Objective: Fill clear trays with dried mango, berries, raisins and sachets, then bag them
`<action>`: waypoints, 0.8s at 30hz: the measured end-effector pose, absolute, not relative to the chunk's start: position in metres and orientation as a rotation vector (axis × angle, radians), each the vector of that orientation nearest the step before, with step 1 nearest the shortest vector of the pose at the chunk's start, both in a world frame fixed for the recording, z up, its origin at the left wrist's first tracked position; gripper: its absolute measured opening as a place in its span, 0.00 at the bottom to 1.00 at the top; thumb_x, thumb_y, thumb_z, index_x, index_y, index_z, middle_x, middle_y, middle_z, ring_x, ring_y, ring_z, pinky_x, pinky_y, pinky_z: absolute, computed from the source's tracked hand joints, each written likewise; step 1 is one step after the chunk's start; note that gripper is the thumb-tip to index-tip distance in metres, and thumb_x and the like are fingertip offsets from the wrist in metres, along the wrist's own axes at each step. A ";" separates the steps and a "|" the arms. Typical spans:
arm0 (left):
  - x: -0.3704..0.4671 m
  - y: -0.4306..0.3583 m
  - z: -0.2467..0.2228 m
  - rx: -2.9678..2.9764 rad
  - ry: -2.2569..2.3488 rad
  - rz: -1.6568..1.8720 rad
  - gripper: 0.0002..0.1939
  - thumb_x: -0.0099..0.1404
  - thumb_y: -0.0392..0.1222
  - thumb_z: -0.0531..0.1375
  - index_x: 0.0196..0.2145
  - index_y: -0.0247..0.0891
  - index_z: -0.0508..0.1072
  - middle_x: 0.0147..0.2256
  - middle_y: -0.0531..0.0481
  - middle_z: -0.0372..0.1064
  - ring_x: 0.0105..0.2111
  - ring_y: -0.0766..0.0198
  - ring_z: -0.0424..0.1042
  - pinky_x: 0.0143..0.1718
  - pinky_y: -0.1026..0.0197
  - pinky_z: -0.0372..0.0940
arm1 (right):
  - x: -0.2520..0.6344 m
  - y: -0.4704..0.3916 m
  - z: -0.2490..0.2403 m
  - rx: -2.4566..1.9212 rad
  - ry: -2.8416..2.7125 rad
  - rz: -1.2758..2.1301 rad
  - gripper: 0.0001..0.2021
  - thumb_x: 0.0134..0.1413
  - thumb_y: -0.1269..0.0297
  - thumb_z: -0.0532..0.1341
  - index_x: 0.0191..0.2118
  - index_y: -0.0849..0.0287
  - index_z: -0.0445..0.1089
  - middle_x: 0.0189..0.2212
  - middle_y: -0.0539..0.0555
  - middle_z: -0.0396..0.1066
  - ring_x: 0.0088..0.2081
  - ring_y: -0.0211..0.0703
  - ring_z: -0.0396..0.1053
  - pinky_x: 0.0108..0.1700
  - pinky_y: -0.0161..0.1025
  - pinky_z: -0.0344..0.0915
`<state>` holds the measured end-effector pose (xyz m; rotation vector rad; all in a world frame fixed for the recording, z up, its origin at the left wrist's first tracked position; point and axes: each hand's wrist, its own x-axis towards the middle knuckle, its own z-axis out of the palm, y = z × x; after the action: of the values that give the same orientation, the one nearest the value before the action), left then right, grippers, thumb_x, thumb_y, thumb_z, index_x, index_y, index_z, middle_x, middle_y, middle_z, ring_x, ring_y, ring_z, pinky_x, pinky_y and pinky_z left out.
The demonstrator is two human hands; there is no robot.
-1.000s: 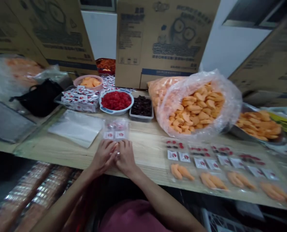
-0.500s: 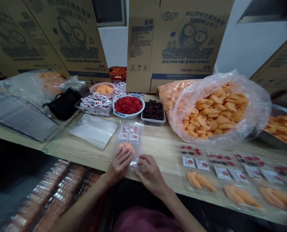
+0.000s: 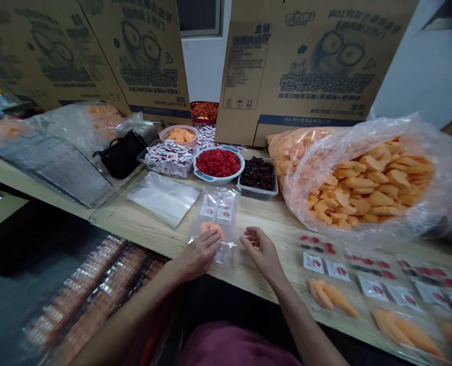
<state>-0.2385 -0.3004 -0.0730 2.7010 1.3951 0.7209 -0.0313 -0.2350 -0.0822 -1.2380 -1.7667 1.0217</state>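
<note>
In front of me on the table lies a clear plastic pouch (image 3: 226, 231) with compartments. Small printed sachets (image 3: 224, 215) show in its upper part, and orange candy pieces (image 3: 211, 229) lie below them. My left hand (image 3: 201, 251) rests on the pouch's lower part, fingers stretched out over the orange candy. Just right of the pouch, my right hand (image 3: 263, 254) hovers with its fingers bent and apart, holding nothing I can see. Left of the pouch is a stack of clear bags (image 3: 163, 198).
Behind the pouch stand a tray of sachets (image 3: 168, 158), a bowl of red pieces (image 3: 219, 165) and a box of dark pieces (image 3: 258, 178). A big bag of orange candy (image 3: 363, 178) leans at the right, with filled pouches (image 3: 332, 274) before it. Cardboard boxes (image 3: 317, 71) stand behind.
My right hand has moved off the pouch's right edge and is now apart from it. The left hand stays on the pouch, slightly lower. The whole view has turned a little left.
</note>
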 end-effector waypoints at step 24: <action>-0.249 -0.296 -0.061 2.532 1.531 0.654 0.35 0.53 0.54 0.65 0.54 0.34 0.63 0.56 0.33 0.61 0.59 0.45 0.56 0.59 0.39 0.51 | -0.066 -0.205 -0.087 -1.222 -1.504 1.169 0.15 0.35 0.55 0.65 0.28 0.57 0.64 0.17 0.46 0.64 0.21 0.41 0.65 0.25 0.37 0.63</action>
<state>-0.2486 -0.2965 -0.0606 2.5319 1.5311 0.6543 -0.0657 -0.2046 -0.0875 -1.2225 -1.5044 1.1691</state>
